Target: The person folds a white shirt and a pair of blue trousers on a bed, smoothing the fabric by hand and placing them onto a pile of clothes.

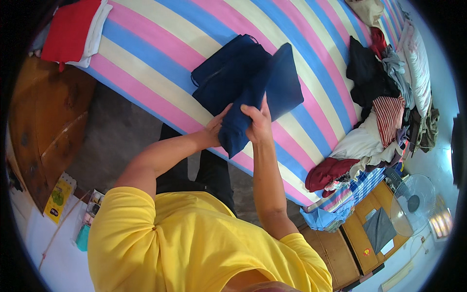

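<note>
A navy blue garment (243, 87) is bunched and folded at the near edge of the bed, part of it lying flat and part lifted towards me. Thin dark cords loop out at its far and left edges. My left hand (214, 127) grips the near end of the lifted cloth from the left, with its fingers partly hidden behind the fabric. On the other side, my right hand (258, 120) is closed on the same cloth, thumb on top. Whether it is one piece or two, I cannot tell.
The bed (160, 36) has a pink, blue and cream striped sheet. Folded red cloth (70, 30) and white cloth lie at its far left corner. A heap of mixed clothes (372, 126) runs along the right side. Beyond stand a wooden cabinet (335, 250) and a fan (413, 202).
</note>
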A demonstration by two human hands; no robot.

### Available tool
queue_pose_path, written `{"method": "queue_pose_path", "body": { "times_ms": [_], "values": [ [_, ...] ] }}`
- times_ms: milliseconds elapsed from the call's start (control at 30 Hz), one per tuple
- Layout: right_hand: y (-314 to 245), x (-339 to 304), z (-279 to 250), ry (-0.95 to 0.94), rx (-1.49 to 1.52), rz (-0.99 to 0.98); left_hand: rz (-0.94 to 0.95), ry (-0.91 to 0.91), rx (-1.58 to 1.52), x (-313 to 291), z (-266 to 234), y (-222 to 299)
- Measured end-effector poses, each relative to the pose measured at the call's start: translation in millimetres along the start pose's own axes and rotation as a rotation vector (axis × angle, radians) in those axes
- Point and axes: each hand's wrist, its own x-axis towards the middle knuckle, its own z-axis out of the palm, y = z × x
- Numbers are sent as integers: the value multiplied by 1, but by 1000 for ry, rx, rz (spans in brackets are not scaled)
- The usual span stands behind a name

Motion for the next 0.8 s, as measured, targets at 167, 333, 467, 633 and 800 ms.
{"method": "queue_pose_path", "body": {
  "times_ms": [167, 333, 467, 633, 800],
  "values": [
    [23, 39, 30, 37, -254, -14, -49, 17, 679, -27, -19, 6],
    [54, 53, 42, -63, -640, -78, -175, -43, 741, -41, -19, 1],
    [70, 75, 46, -68, -789, -7, -21, -33, 872, -66, -31, 28],
    [68, 79, 52, 27, -629, -27, 160, -131, 762, -74, -54, 88],
    [36, 68, 13, 602, -1282, -923, 289, 115, 1094, -19, -76, 96]
  ]
}}
